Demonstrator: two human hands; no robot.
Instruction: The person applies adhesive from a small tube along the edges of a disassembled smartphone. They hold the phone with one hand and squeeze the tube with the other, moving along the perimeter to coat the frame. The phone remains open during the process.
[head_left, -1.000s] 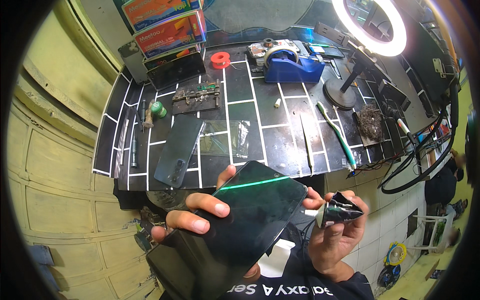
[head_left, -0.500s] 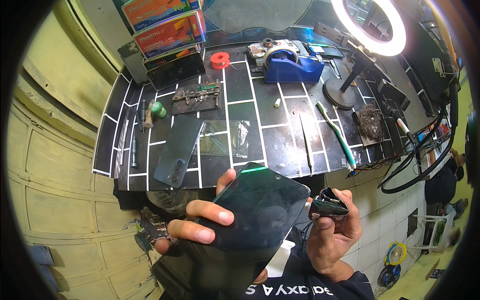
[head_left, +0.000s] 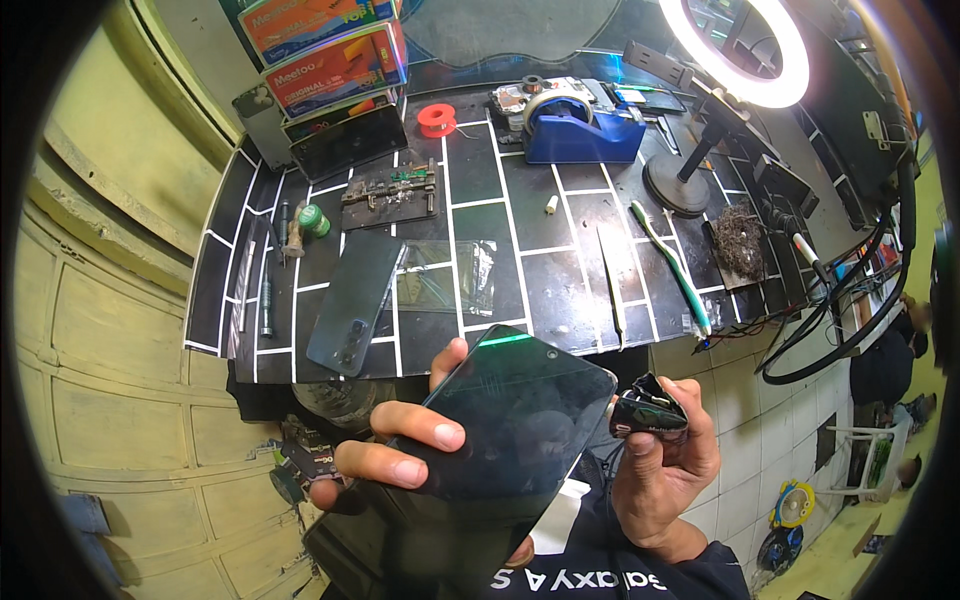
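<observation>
Phone display (head_left: 510,430), just one, is gripped by the left hand (head_left: 385,464), two fingers pressed over its face (one green light streak crosses its top corner). Right of the display, the right hand (head_left: 660,485) pinches one crumpled dark tube (head_left: 645,415). Beyond the display lie one face-down smartphone (head_left: 355,300), one toothbrush (head_left: 681,279) and one blue tape dispenser (head_left: 590,140).

On the dark shirt (head_left: 715,572) there is large white lettering (head_left: 640,580). The orange boxes (head_left: 335,85) carry white printing (head_left: 294,73), and the black tube (head_left: 650,412) shows some small pale letters (head_left: 664,428).
</observation>
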